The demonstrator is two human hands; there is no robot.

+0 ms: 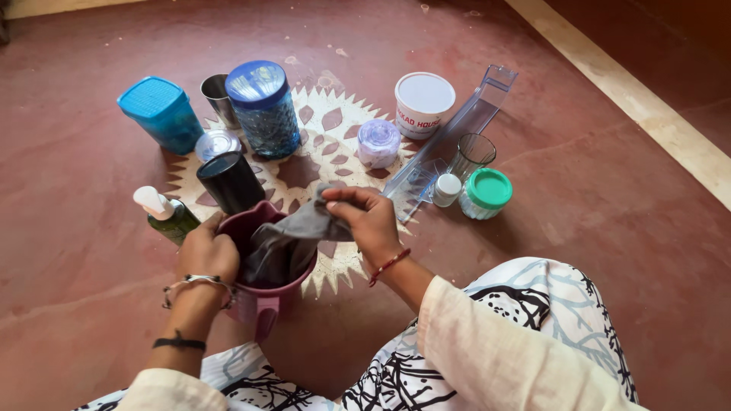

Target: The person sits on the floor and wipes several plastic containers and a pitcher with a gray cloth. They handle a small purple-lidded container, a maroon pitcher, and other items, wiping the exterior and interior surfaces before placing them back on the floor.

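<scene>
A maroon plastic jug [261,303] stands on the floor in front of me, handle toward me. My left hand [205,253] grips its rim on the left side. My right hand [367,219] pinches a grey cloth [293,237] that hangs down into the jug's mouth. Bangles and a black thread sit on my left wrist, a red thread on my right.
Around a white painted floor pattern stand a green pump bottle [169,216], a black cup [230,181], a blue square container [161,113], a steel tumbler [218,97], a tall blue-lidded jar [263,107], a small lilac-lidded jar [378,142], a white tub [422,103], a clear plastic tray [455,137], a glass [472,155] and a green-lidded jar [486,193].
</scene>
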